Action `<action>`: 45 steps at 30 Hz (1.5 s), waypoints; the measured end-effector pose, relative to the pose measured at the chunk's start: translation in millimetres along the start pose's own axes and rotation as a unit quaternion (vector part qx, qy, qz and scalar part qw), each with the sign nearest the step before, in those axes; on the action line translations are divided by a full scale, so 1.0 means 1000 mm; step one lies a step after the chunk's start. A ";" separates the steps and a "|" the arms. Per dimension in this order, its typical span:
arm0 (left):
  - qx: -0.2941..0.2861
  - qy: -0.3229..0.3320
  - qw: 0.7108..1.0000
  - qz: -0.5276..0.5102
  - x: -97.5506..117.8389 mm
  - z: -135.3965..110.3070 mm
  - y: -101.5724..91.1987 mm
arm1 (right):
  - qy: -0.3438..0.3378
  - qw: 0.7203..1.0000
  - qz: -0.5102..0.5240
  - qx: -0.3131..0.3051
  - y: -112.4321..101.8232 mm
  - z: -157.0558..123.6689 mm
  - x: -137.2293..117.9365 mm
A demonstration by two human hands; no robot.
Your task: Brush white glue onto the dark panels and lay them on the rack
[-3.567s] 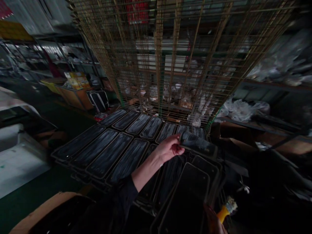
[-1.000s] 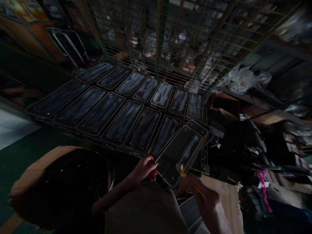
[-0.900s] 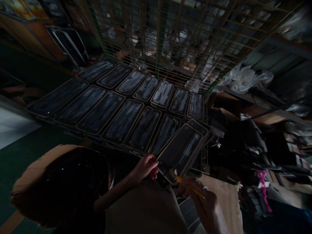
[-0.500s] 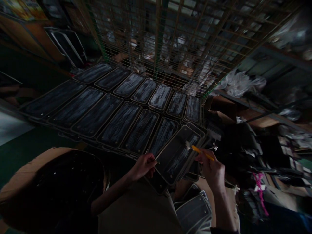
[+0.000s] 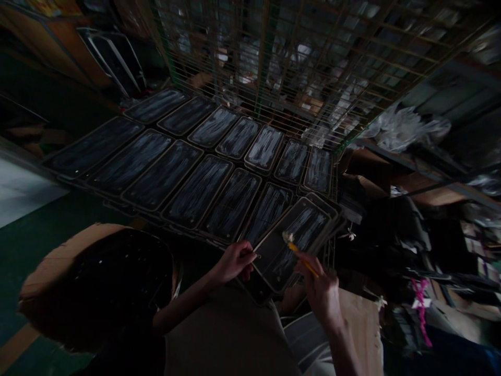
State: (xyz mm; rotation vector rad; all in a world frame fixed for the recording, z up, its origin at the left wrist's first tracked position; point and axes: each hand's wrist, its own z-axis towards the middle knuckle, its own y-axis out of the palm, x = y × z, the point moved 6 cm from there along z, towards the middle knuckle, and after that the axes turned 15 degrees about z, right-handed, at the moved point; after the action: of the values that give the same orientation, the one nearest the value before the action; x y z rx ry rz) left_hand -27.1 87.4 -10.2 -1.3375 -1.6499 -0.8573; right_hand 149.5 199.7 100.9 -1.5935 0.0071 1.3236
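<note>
My right hand (image 5: 319, 284) is closed around the yellow handle of a brush (image 5: 289, 240). Its pale bristles touch the face of a dark rectangular panel (image 5: 274, 245) with rounded corners. Whitish streaks cover the panel's right side, while the left part is plain dark. My left hand (image 5: 237, 261) pinches the lower left corner of this panel, beside a small hole. The panel lies at an angle on top of other similar panels at the near right end of the rack.
Two rows of streaked dark panels (image 5: 195, 190) cover a wire rack. Behind them rises a wire mesh wall (image 5: 305, 78). A cardboard box lined with black plastic (image 5: 125, 277) stands at the near left. Plastic bags (image 5: 407, 128) and clutter fill the right side.
The brush has moved left across the panel, and white streaks now cover more of its upper part. My left hand keeps its corner grip. The view has shifted slightly.
</note>
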 end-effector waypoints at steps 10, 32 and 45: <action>-0.001 -0.002 1.000 -0.001 -0.004 -0.002 0.000 | 0.154 0.953 0.258 0.022 0.010 -0.018 -0.003; 0.017 0.021 0.999 -0.031 -0.003 -0.001 -0.002 | 0.047 0.993 0.084 0.075 0.010 0.017 0.016; 0.010 0.025 0.999 -0.023 -0.004 -0.004 -0.001 | 0.127 0.958 0.190 0.170 -0.008 -0.015 0.026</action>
State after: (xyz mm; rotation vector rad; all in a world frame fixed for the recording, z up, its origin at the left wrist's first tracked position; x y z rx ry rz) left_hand -27.5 82.3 -12.2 -1.2588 -1.6511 -0.8915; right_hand 175.0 207.6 85.3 -1.4938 0.6952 1.3062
